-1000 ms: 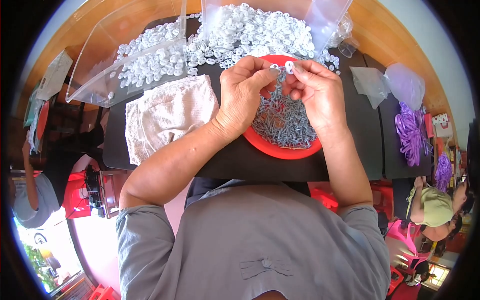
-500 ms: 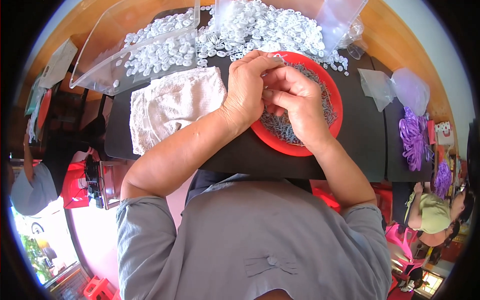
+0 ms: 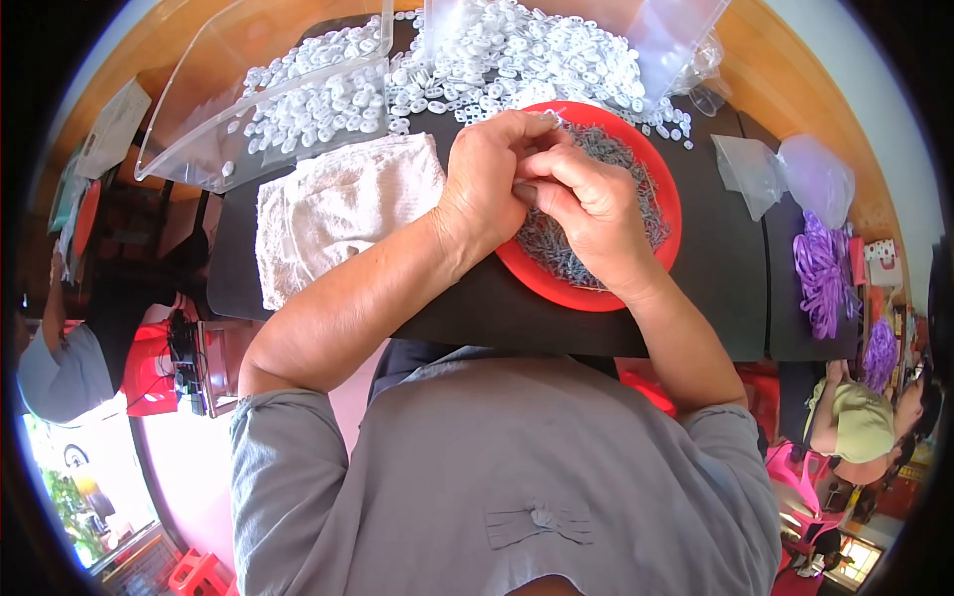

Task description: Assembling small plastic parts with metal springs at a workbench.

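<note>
Both my hands meet above the left part of a round red basin [image 3: 669, 233]. Thin grey-blue slivers [image 3: 614, 154] fill it; they are too small to name. Pinched at the fingertips of my left hand [image 3: 487, 169] is a small white piece [image 3: 558, 116], mostly hidden by the fingers. My right hand [image 3: 596, 209] has its thumb and fingers pressed together against the left palm. What they hold, if anything, cannot be made out. Beyond the hands lies a large heap of small white oval plastic pieces with holes [image 3: 537, 55].
A clear plastic bin [image 3: 199, 164] with more white pieces stands at the far left. A folded cream towel [image 3: 348, 214] lies left of my arm on the black table [image 3: 720, 288]. Plastic bags [image 3: 815, 169] and purple ribbon [image 3: 821, 278] are at right. Other people sit at both sides.
My right fingers have curled in tighter and moved closer to the left hand. The left hand has shifted slightly left.
</note>
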The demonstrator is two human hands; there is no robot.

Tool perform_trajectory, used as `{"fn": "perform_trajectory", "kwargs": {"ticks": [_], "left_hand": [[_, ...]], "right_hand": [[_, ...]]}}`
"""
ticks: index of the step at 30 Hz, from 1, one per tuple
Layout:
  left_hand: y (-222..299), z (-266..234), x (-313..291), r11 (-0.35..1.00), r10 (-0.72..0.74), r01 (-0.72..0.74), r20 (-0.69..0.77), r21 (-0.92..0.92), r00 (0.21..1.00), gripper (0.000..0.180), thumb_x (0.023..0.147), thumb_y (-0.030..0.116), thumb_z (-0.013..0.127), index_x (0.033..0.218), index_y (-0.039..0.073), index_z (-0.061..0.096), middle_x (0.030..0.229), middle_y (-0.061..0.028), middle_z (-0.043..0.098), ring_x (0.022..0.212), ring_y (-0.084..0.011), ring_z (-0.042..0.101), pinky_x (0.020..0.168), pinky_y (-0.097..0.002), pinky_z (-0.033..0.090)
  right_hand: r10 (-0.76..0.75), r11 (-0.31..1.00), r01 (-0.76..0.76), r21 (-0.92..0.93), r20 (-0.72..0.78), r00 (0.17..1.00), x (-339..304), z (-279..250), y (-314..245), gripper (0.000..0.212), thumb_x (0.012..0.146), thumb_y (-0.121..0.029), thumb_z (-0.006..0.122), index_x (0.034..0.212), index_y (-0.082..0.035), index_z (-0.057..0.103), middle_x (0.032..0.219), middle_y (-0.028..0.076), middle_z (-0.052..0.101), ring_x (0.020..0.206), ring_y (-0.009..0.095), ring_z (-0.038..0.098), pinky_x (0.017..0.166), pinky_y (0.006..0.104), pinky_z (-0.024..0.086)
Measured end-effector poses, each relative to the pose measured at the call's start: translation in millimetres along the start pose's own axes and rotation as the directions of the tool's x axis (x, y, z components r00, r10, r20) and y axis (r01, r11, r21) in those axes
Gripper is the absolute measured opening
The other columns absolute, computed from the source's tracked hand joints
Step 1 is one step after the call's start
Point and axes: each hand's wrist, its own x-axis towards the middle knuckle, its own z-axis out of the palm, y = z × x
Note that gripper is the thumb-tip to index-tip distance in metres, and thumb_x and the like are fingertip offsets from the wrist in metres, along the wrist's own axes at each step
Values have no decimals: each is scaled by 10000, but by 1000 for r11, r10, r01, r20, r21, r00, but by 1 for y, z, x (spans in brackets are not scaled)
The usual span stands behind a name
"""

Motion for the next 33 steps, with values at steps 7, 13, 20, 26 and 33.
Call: {"fn": "perform_trajectory", "kwargs": {"ticks": [7,13,20,26,33], "left_hand": [[-4,-1,-3,903,300,-314,90,293,950,143,856,104,608,830,-36,619,764,-84,640,720,-147,598,702,-282,494],[-3,5,-13,794,308,-352,172,495,936,148,896,116,588,909,-30,608,784,-84,650,724,-156,624,717,-275,504],[-3,5,-14,786,305,-356,184,505,934,152,895,130,596,896,-21,615,778,-81,649,710,-147,620,701,-273,505],[-2,4,-13,794,260,-326,198,513,945,175,893,152,599,892,-21,623,752,-77,641,692,-143,620,675,-270,509],[-1,4,-13,786,243,-302,180,540,953,176,889,154,593,892,-20,623,746,-80,639,690,-150,625,658,-275,513]], "right_hand": [[462,864,-411,292,-133,877,7,-25,-18,67,895,-54,632,931,2,633,843,29,642,698,83,581,575,209,436],[568,752,-441,490,-142,811,12,-46,-9,101,905,-88,619,958,-3,629,849,36,642,696,105,587,582,220,427],[513,817,-423,391,-160,843,14,-44,-13,126,897,-68,608,1005,-10,641,856,28,643,701,92,586,590,212,426],[471,863,-428,268,-118,875,14,-46,-10,136,900,-47,593,1016,-19,658,876,20,644,710,80,582,593,200,426],[423,887,-378,265,-140,895,14,-45,-11,163,900,-44,595,1047,-11,657,905,36,653,716,87,584,599,206,432]]}}
